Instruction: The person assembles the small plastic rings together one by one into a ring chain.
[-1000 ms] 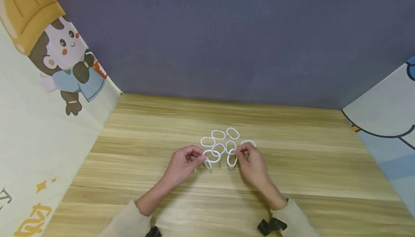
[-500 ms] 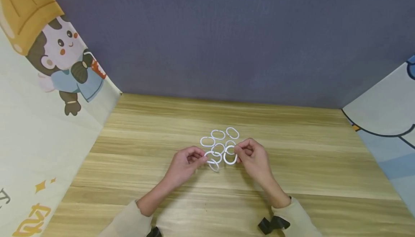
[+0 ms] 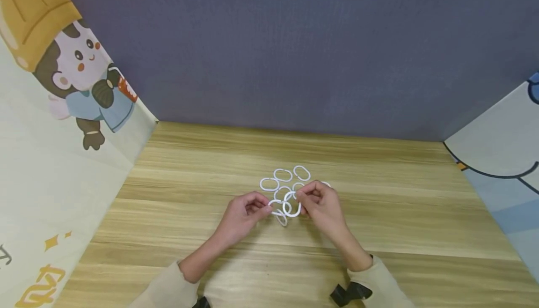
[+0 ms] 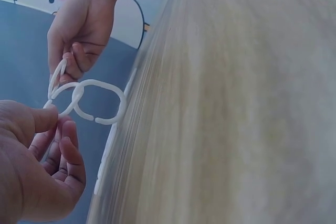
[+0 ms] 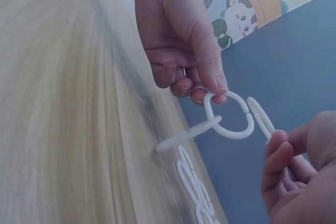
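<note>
Between thumb and fingertips, my left hand (image 3: 242, 215) pinches a white oval plastic chain link (image 5: 231, 134). A second white link (image 5: 184, 139) is hooked through it and dangles above the table. My right hand (image 3: 325, 209) pinches another white link (image 5: 263, 119), held up at the split side of the left hand's link. These two links overlap in the head view and lie very close in the right wrist view; whether they touch, I cannot tell. The left wrist view has the dangling link (image 4: 124, 106) hanging from the left hand's link, its small gap showing.
Several more white links (image 3: 263, 188) lie loose on the wooden table (image 3: 189, 158) just beyond the hands. One link (image 3: 327, 184) is partly hidden behind the right hand. A dark blue-grey panel (image 3: 294, 55) stands along the back, with printed cartoon panels at both sides.
The right hand has moved left, bringing its link over against the left hand's link. The left hand has shifted slightly right, and its dangling link has swung with it.
</note>
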Demonstrator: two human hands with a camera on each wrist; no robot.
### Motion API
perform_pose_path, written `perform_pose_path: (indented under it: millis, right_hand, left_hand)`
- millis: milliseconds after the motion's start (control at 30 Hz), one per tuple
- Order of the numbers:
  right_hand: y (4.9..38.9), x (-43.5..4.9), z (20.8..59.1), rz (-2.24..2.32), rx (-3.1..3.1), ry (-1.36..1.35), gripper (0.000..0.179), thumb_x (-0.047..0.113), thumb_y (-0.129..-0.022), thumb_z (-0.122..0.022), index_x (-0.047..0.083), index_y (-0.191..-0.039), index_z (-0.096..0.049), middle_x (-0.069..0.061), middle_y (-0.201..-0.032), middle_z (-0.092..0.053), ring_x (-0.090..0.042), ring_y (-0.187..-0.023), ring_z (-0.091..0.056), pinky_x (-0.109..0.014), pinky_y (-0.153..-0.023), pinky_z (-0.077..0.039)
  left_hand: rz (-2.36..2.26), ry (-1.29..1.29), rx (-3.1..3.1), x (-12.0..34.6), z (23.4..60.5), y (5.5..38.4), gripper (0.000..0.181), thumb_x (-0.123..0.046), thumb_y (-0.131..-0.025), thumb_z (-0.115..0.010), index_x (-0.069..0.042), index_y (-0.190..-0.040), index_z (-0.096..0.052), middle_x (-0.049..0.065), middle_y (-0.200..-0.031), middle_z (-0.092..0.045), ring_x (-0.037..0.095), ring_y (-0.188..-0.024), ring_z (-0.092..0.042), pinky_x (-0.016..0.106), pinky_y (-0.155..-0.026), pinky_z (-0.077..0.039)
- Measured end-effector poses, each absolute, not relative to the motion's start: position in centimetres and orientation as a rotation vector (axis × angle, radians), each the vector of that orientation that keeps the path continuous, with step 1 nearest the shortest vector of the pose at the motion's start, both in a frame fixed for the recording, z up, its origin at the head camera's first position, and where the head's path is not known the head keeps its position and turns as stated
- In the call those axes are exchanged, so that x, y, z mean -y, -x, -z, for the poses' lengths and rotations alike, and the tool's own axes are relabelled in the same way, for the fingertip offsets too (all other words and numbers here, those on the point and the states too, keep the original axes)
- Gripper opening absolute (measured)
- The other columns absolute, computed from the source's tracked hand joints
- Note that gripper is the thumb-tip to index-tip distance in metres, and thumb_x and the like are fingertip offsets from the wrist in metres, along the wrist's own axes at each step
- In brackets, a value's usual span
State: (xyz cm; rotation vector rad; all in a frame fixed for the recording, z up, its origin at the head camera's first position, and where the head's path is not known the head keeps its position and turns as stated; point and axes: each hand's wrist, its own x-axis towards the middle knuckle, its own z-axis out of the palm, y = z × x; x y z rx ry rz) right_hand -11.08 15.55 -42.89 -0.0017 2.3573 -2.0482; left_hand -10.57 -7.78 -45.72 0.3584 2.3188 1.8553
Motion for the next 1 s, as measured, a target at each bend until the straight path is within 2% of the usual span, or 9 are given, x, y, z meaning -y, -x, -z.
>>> perform_pose_path:
  millis: [233,633,833,1000]
  right_hand:
    - [10.94,-15.16,43.17,2.048,-2.369,-0.03,0.005,-0.012,-0.099,-0.072,-0.008,-0.099,-0.068,-0.009,-0.078,-0.067,-0.012,-0.06,-0.06,-0.021,-0.053,-0.051]
    - [10.72,-14.86,43.47,2.073,-2.401,0.041,0.006,-0.014,-0.097,-0.072,-0.013,-0.099,-0.066,-0.006,-0.075,-0.066,-0.012,-0.058,-0.06,-0.018,-0.05,-0.048]
    - [10.56,-14.6,43.68,2.08,-2.436,0.047,0.006,-0.016,-0.097,-0.071,-0.014,-0.098,-0.066,-0.01,-0.077,-0.067,-0.011,-0.058,-0.061,-0.017,-0.052,-0.05]
    - [10.55,-14.5,43.88,2.077,-2.428,0.029,0.006,-0.015,-0.098,-0.071,-0.013,-0.098,-0.066,-0.011,-0.077,-0.067,-0.012,-0.058,-0.061,-0.018,-0.051,-0.048]
  left_hand:
    - [-1.85,-0.393,-2.303,7.82,45.78,10.32,0.009,-0.006,-0.1,-0.08,0.001,-0.105,-0.076,0.01,-0.095,-0.077,0.03,-0.084,-0.073,0.026,-0.073,-0.06]
    - [-1.863,-0.413,-2.309,7.98,45.72,10.2,0.009,-0.004,-0.099,-0.081,0.002,-0.106,-0.077,0.011,-0.095,-0.077,0.031,-0.084,-0.073,0.024,-0.074,-0.06]
    - [-1.864,-0.414,-2.317,7.98,45.78,10.23,0.01,-0.004,-0.099,-0.081,0.002,-0.105,-0.077,0.011,-0.094,-0.077,0.029,-0.083,-0.072,0.023,-0.074,-0.059]
    - [-1.862,-0.401,-2.321,7.95,45.73,10.24,0.009,-0.005,-0.1,-0.081,0.001,-0.105,-0.077,0.01,-0.094,-0.077,0.021,-0.082,-0.071,0.023,-0.074,-0.059]
